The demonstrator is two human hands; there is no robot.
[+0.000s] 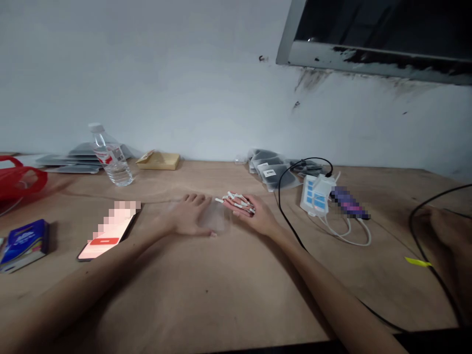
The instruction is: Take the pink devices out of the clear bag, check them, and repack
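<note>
My right hand (262,216) is closed around a bundle of short reddish strips with white tips (239,202); their exact kind I cannot make out. Some white tips poke out toward the left. My left hand (190,216) has its fingers spread, low over the wooden tabletop (206,295). Between the two hands lies a clear plastic bag (217,219), thin and hard to see, reaching up to the thumb and fingers of the left hand. Whether the left hand presses on the bag, I cannot tell.
Left are a lit phone (110,231), a blue tissue pack (27,241), a red bag (20,179) and a water bottle (112,157). Behind stand a shallow yellow box (158,161) and grey packets (271,169). Right: a power strip (315,195), cables, another person's arm (450,236).
</note>
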